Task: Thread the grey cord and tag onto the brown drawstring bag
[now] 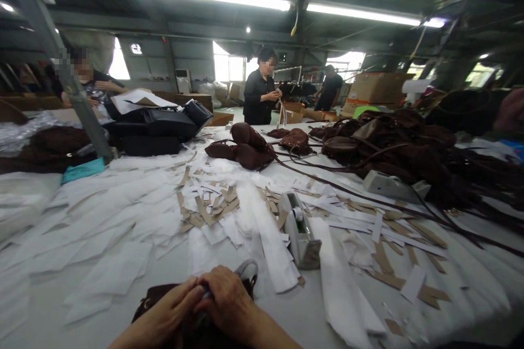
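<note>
Your left hand (170, 311) and right hand (227, 297) were pressed together at the near table edge, both clenched on the brown bag (153, 297) lying under them. The right hand's fingers curled over the left's, at the bag's grey handle (248, 270). The bag sat on the table (61, 294), touching both hands, mostly hidden by them.

Just beyond the handle stood a tape dispenser (301, 229), amid white paper strips (270, 240) and tan card scraps (208, 204) scattered across the top. Farther back lay a cluster of brown bags (245, 150), with a bigger heap (409, 142) to the right, straps trailing toward you. Black bags (159, 125) sat at far left.

One person (260, 90) stood past the far end holding something pale, another (88, 79) sat at left, a third (329, 87) was in the background.
</note>
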{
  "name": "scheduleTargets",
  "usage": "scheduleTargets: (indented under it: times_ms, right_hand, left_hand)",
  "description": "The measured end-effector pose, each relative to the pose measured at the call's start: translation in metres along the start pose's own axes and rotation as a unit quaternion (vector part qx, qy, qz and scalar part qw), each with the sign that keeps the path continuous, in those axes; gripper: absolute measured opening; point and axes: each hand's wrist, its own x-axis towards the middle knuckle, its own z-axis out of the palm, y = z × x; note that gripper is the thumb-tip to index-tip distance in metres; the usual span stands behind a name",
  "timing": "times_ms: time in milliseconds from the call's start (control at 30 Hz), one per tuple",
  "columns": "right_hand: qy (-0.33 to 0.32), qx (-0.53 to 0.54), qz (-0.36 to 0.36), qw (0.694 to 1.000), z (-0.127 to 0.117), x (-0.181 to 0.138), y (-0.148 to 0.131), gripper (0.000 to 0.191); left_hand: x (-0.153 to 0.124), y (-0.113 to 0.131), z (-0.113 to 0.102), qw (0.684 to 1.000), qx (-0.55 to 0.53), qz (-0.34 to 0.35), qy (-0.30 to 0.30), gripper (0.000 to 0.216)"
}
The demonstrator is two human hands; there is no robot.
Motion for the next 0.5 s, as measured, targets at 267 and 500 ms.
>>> scheduleTargets:
  times_ms: [267, 500]
  right_hand:
    - [0.048, 0.044, 0.004, 0.998, 0.001, -0.003, 0.003, 0.036]
    - [-0.033, 0.066, 0.009, 0.997, -0.001, 0.009, 0.006, 0.029]
  left_hand:
    - [0.009, -0.015, 0.001, 0.996, -0.055, -0.018, -0.069, 0.049]
    - [0.001, -0.016, -0.009, 0.974, -0.171, 0.002, -0.151, 0.047]
